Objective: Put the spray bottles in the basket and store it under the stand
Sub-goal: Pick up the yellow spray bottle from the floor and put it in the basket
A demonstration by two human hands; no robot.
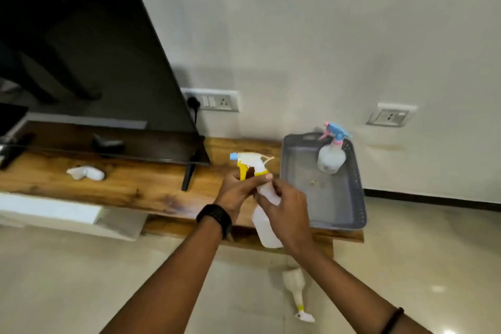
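A white spray bottle with a yellow trigger and pale blue nozzle (253, 164) is held over the front of the wooden stand (130, 184). My left hand (238, 191) grips its neck below the trigger. My right hand (287, 211) wraps the bottle's body. The grey basket (357, 192) sits at the stand's right end, just right of my hands. Inside it, at the back, stands a second spray bottle with a blue and pink head (332, 152).
A large dark television (89, 62) fills the stand's left half, with a white cloth (85, 173) in front of it. The glossy floor tiles (108, 279) reflect the bottle. Wall sockets (217, 100) sit behind the stand.
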